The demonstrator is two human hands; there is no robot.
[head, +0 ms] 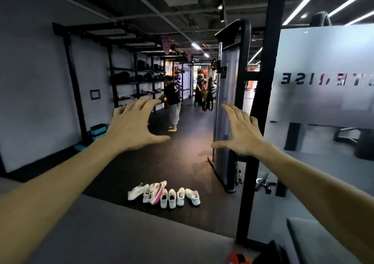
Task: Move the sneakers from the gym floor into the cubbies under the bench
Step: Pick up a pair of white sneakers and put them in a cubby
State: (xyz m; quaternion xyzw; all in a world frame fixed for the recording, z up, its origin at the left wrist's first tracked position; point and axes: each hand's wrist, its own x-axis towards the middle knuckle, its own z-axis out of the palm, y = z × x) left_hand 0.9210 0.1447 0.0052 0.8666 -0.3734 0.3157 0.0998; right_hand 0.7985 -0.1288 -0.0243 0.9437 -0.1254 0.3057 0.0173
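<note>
Hands: left hand [131,130] and right hand [241,136] were raised, fingers spread, holding nothing.
Sneakers [165,195]: clustered on the dark floor [182,162], well below.
Advice: crouch, grip a matched pair.

I can't count the sneakers [164,195]; they overlap. The bench [121,233] runs off the bottom edge, its cubbies hidden from me.
</note>
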